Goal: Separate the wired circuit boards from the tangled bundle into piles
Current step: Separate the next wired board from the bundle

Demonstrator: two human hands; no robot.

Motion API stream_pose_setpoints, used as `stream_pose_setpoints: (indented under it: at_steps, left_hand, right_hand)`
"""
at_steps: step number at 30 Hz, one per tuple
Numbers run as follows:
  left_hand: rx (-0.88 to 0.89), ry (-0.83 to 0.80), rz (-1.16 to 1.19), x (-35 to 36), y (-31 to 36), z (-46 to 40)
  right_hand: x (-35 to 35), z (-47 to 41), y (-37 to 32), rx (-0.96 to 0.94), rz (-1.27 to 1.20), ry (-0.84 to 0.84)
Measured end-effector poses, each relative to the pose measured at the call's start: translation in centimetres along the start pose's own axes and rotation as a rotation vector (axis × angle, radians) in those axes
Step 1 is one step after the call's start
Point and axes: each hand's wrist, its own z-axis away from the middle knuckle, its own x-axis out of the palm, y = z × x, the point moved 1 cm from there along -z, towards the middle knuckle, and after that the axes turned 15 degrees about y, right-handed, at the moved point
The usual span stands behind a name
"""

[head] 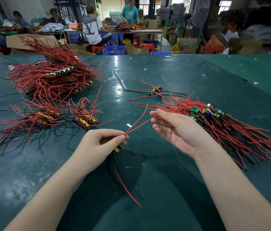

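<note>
Left hand (104,142) pinches a light board (117,149) by its floppy red wires (139,121); right hand (176,129) open, fingers relaxed. Best held at the board.

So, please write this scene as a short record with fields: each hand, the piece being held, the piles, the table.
left hand: pinches one wired board at its red wires
right hand: open, palm up, red wire ends across its fingertips
held board: mostly hidden under the left hand, wires hanging below
tangled bundle: right of the right hand
sorted piles: left, several
table: dark green
</note>
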Motion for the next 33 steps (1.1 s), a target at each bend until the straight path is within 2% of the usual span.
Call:
stream_pose_setpoints:
  at_steps: [4, 11, 15, 19, 23, 27, 33]
  left_hand:
    - [-0.001, -0.007, 0.008, -0.1, 0.0, 0.0]
    - [0.032, -0.04, -0.013, 0.1, 0.0, 0.0]
    - [-0.013, -0.02, 0.031, -0.1, -0.1, -0.1]
    - [-0.136, -0.01, 0.178, 0.0, -0.3, -0.1]
    - [-0.22, -0.011, 0.372, 0.1, -0.1, -0.2]
    - [-0.232, -0.004, 0.491, 0.1, 0.1, -0.3]
    - [-0.217, 0.041, 0.559, 0.2, 0.3, -0.4]
  right_hand:
    - [-0.3, 0.1, -0.2, -0.032, 0.089, 0.028]
    - [0.1, 0.4, -0.3, 0.205, -0.075, -0.091]
    - [0.4, 0.2, -0.2, 0.145, -0.073, -0.004]
    - [0.5, 0.2, 0.1, 0.003, 0.03, 0.026]
    - [1.0, 0.5, 1.2, -0.065, 0.34, -0.065]
    - [1.7, 1.0, 2.4, -0.021, 0.561, -0.195]
    - [2.5, 1.8, 3.0, 0.034, 0.593, -0.302]
